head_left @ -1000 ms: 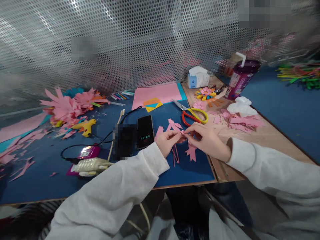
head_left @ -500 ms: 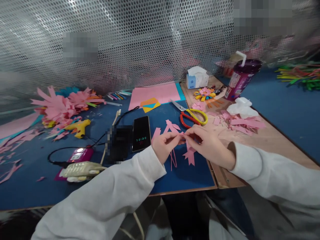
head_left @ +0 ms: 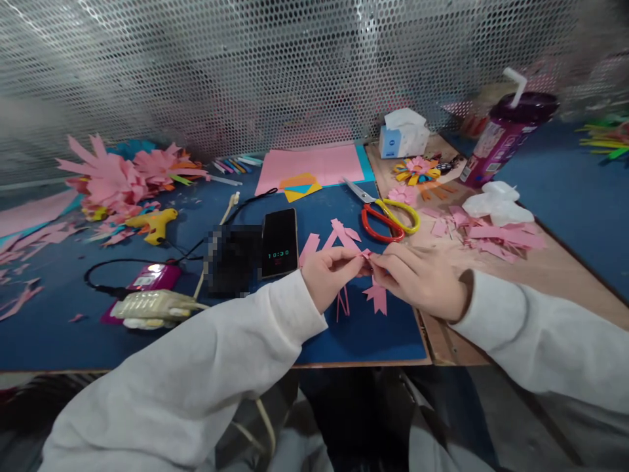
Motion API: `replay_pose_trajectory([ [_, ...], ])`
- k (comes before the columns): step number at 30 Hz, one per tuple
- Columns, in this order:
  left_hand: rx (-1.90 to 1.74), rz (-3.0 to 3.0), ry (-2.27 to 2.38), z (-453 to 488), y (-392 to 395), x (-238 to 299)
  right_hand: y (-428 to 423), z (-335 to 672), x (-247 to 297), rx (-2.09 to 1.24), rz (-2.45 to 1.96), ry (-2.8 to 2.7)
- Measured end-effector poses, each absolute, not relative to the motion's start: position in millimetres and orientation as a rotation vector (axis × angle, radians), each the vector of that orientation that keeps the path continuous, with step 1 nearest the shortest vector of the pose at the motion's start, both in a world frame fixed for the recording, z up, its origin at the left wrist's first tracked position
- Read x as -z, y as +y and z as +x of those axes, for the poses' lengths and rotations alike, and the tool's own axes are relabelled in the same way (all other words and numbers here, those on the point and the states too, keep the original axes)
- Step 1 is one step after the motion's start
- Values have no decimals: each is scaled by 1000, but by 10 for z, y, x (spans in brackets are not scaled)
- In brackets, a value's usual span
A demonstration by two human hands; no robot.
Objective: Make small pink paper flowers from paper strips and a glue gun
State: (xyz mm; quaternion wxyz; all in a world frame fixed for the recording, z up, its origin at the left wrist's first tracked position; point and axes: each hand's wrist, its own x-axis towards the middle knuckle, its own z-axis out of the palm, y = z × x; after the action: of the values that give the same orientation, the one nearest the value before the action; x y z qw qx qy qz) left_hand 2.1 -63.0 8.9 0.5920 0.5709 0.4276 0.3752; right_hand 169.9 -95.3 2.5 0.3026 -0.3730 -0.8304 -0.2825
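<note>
Between the fingertips of both hands is a small pink paper piece [head_left: 366, 253], pinched from either side above the blue table. My left hand [head_left: 330, 275] is closed on its left end, thumb against forefinger. On the other side my right hand [head_left: 417, 278] pinches it too, its fingertips partly hiding the paper. Pink paper strips [head_left: 339, 231] lie just behind the hands, and a notched pink strip [head_left: 378, 298] shows below them. Scissors [head_left: 388, 213] with one red and one yellow handle rest beyond my right hand, blades pointing away to the left.
A phone [head_left: 280, 242] and a power strip [head_left: 152, 307] lie to the left, near a yellow glue gun [head_left: 154, 225]. Pink paper flowers [head_left: 118, 174] are heaped at the far left. A purple cup [head_left: 506, 141], a tissue box [head_left: 403, 134] and pink scraps [head_left: 506, 236] occupy the right.
The view has shifted, so the table's things sit a little higher in the picture. Both hands keep their pinch on the pink paper, my right fingers slightly more bent over it.
</note>
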Motion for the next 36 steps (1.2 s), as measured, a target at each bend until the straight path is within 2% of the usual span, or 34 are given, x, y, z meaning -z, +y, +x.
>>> replay_pose_trajectory([
  [7,-934,1245,912,28,-611,-5,-966,1726,-15,945,-899,-2274],
  [17,-949,1196,880,31,-592,20,-986,1654,15,917,-1076,-2170],
  [30,-927,1311,942,23,-605,-16,-973,1604,2,614,-1219,-2108],
  [36,-914,1361,974,25,-619,-78,-952,1622,-45,241,-1302,-2089],
])
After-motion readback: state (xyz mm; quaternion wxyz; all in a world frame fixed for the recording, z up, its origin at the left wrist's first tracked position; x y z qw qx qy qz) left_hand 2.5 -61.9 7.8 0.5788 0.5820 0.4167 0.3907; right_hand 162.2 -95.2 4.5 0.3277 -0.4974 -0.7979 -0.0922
